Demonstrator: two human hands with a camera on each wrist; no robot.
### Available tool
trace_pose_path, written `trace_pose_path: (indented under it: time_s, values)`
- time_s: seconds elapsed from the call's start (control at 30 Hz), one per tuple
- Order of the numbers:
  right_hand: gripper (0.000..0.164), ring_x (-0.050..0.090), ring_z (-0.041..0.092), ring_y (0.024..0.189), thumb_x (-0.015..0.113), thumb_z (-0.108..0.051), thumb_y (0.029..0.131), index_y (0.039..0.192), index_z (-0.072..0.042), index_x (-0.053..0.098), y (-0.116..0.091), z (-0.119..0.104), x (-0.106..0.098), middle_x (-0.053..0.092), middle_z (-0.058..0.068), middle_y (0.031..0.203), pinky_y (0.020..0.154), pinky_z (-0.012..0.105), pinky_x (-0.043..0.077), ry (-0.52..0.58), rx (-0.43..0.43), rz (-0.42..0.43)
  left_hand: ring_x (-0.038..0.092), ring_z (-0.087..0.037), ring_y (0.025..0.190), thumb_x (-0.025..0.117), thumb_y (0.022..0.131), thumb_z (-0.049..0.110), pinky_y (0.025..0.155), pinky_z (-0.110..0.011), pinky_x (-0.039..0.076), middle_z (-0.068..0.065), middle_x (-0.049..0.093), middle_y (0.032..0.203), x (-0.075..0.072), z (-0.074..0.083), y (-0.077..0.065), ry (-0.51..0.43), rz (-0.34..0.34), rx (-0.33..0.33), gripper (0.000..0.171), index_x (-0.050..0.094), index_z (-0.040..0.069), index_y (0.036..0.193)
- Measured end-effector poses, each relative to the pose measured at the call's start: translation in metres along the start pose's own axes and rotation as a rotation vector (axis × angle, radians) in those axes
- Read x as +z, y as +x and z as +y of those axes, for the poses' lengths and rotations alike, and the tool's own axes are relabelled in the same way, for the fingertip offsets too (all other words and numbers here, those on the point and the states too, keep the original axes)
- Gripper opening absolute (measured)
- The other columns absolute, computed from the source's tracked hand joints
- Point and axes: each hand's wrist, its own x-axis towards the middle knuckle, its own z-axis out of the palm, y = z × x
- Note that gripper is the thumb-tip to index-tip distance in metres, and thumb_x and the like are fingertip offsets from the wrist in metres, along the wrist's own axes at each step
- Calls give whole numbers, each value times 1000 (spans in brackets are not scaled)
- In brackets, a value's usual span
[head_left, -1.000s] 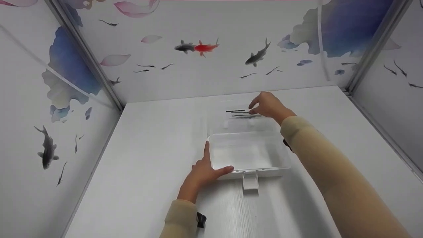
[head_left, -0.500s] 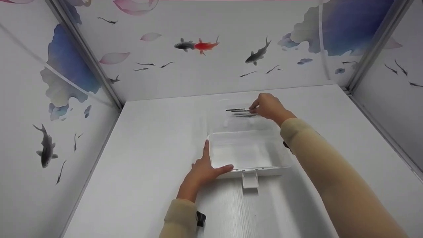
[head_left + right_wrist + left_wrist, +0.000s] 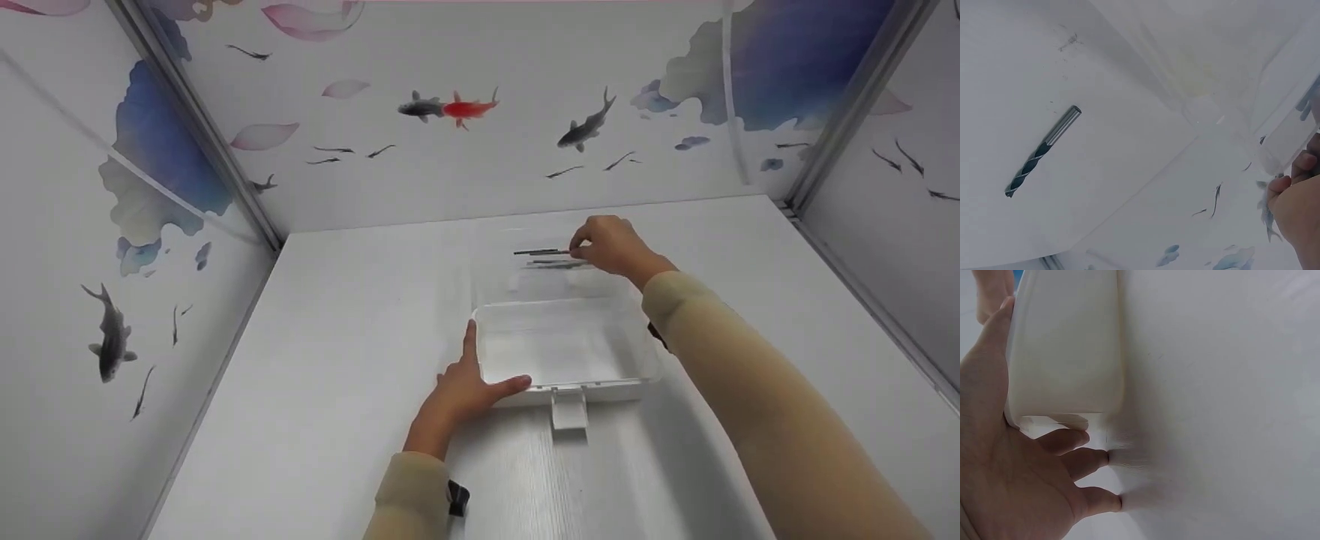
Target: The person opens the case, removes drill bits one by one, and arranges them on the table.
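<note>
A clear plastic storage box [image 3: 577,385] stands on the white table, its see-through lid [image 3: 491,281] folded back toward the wall. Several thin dark rods, apparently drill bits [image 3: 553,263], lie side by side over the lid. My right hand [image 3: 613,244] pinches the right end of one rod between thumb and forefinger, its tip partly covered by the fingers. Around the box's front left corner my left hand [image 3: 461,386] is spread, thumb on the front rim and forefinger along the left wall. Its other fingers [image 3: 1095,499] reach down to the table in the left wrist view.
A single fluted drill bit [image 3: 1043,151] lies on the table in the right wrist view; the head view does not show it. A white latch [image 3: 568,409] hangs from the box's front. Painted panels [image 3: 480,165] enclose the table at the back and both sides.
My right hand has shifted slightly to the right and down over the rods, fingers drawing closer around one end. The left hand keeps its place at the box corner.
</note>
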Motion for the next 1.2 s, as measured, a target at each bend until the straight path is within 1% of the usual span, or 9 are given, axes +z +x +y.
trace_pose_path:
  time_s: [0.17,0.23,0.37,0.47,0.63,0.73,0.83,1.0,1.2]
  values:
    - [21,65,38,127,68,-13,104,117,-1,80,-3,0,-9,73,20,129,109,57,53,45,-12,-39,44,-47,153,81,75,79,132,-68,17,-29,50,160,-1,2,1,-8,5,-4,141,-3,21,173]
    - [22,65,37,122,68,-14,104,117,-2,80,-5,-1,-13,73,21,128,105,56,55,59,-8,-43,43,-47,154,81,75,78,132,-68,17,-29,49,160,-1,3,1,-13,7,-6,141,-3,21,173]
    - [21,64,32,108,70,-19,102,115,-6,82,-10,0,-21,75,18,122,92,51,56,100,10,-29,42,-48,154,82,75,77,131,-68,19,-30,48,161,-1,2,1,-14,10,-13,142,-3,21,173]
    - [21,62,29,103,71,-21,102,115,-8,82,-14,3,-26,74,16,121,88,48,54,144,20,-20,39,-52,154,82,75,78,129,-69,24,-31,47,161,-1,2,0,-11,10,-23,142,-4,22,173]
    - [25,58,27,96,70,-22,102,117,-6,81,-20,9,-34,71,16,112,83,44,51,185,38,-10,34,-58,155,81,74,79,127,-71,28,-33,45,162,0,3,0,-8,2,-34,141,-4,25,173]
    - [25,59,27,96,70,-23,102,117,-6,81,-23,10,-39,72,17,114,84,44,52,192,38,-12,37,-53,155,81,75,79,129,-70,24,-31,46,162,0,3,1,-14,0,-23,141,-4,24,173]
    - [24,61,29,102,71,-24,102,116,-7,81,-27,11,-46,72,18,120,88,47,53,200,36,-19,41,-49,155,81,75,78,131,-69,19,-31,48,160,0,1,1,-15,0,-7,141,-5,23,173]
    - [23,63,32,114,72,-25,101,115,-9,81,-34,14,-59,71,18,129,95,52,54,203,45,-23,41,-50,154,81,75,78,131,-70,16,-33,47,161,1,0,0,-21,2,9,141,-4,22,173]
    - [22,60,29,105,74,-25,100,113,-10,82,-42,19,-69,72,17,126,88,46,52,187,64,-1,38,-51,155,82,75,78,131,-70,16,-33,43,163,3,-2,-1,-31,5,8,141,-4,22,173]
